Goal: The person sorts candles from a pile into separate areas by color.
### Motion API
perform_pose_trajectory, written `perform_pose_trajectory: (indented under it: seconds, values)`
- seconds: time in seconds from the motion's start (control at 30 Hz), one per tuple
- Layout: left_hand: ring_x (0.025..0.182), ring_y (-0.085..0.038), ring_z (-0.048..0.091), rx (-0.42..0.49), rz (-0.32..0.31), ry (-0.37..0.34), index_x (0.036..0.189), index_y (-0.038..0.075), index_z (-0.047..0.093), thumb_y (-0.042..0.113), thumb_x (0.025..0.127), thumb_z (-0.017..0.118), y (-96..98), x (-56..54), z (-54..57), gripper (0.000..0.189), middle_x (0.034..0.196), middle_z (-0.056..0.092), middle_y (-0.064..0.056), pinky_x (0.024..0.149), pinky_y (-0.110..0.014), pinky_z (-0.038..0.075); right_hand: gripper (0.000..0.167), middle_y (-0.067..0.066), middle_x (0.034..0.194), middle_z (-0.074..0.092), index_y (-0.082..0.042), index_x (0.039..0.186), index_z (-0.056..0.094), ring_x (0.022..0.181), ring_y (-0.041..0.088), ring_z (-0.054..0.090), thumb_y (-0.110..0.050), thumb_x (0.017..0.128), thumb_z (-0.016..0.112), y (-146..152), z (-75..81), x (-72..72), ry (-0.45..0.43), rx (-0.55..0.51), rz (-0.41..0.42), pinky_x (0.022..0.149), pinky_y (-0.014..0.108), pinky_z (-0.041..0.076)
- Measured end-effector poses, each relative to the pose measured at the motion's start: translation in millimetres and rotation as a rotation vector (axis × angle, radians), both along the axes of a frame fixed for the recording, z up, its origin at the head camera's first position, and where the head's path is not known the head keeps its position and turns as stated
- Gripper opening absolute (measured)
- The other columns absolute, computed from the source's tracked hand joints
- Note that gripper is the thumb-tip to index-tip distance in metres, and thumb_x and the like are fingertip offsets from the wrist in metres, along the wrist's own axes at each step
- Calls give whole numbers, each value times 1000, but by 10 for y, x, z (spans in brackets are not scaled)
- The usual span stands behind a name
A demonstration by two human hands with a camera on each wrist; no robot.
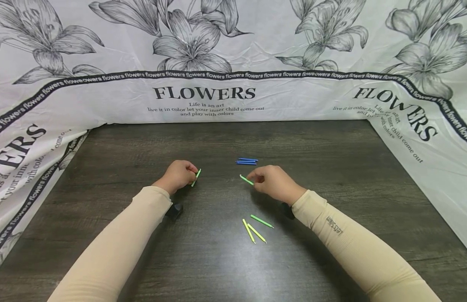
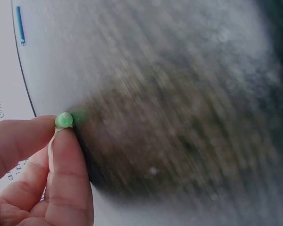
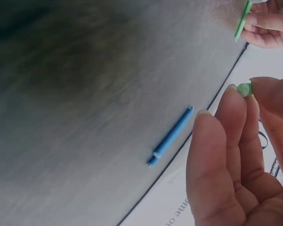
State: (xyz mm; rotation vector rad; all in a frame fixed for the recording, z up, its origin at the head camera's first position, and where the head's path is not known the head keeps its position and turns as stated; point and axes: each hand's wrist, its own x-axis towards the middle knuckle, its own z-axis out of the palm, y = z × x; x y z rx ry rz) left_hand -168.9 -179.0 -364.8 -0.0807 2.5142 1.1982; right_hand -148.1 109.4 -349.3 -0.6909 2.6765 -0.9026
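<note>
Holding two green sticks now, one per hand; I'd call it roughly midway. Blue sticks [image 1: 246, 162] lie grouped at the far side of the tabletop [image 1: 211, 260], so that colour looks done; exact count hard to tell. Left to handle, I think: a loose green stick [image 1: 262, 221] and two yellow sticks [image 1: 257, 233], lying close together nearer the person. Neither held stick looks placed yet.

Left hand [image 1: 177, 174]: grip closed on its green stick [image 1: 194, 182], pinched between thumb and finger, stick slanting away to the right. Right hand [image 1: 276, 182]: same pinch on its green stick [image 1: 245, 179], which points away to the left; one finger stands off the stick in the right wrist view. Forearms reach forward and angle inward, hands well apart, right one just beside the blue group. Can't tell if either held stick touches the tabletop.
</note>
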Motion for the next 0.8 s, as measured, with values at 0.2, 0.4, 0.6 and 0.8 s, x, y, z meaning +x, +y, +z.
perform_pose_trajectory:
  seconds: [0.2, 0.4, 0.6, 0.8]
  values:
    - [94, -32, 64, 12, -2, 10, 118, -10, 58, -4, 90, 51, -8, -4, -21, 29, 103, 60, -20, 74, -36, 52, 27, 2, 92, 66, -8, 113, 70, 80, 14, 57, -2, 89, 61, -161, -11, -112, -13, 24, 23, 70, 30, 48]
    - [90, -30, 64, 12, 10, 11, 116, -9, 59, -4, 90, 52, -13, -6, -19, 27, 101, 61, -19, 75, -36, 52, 25, -3, 80, 60, -9, 111, 71, 71, 11, 51, -2, 88, 62, -328, -19, -246, -14, 26, 84, 67, 27, 43]
    - [89, -28, 63, 13, 10, -1, 116, -9, 59, -4, 89, 53, -9, -6, 3, 28, 102, 61, -18, 72, -33, 52, 25, -4, 74, 56, -8, 109, 73, 68, 10, 47, -1, 87, 63, -469, -7, -364, -21, 31, 134, 64, 26, 40]
    - [85, -25, 62, 10, 23, 10, 114, -9, 61, -5, 88, 54, -14, -5, 1, 27, 100, 62, -17, 71, -32, 51, 27, -3, 77, 60, -9, 108, 73, 69, 10, 50, -1, 85, 62, -613, -8, -451, -15, 63, 182, 64, 25, 42]
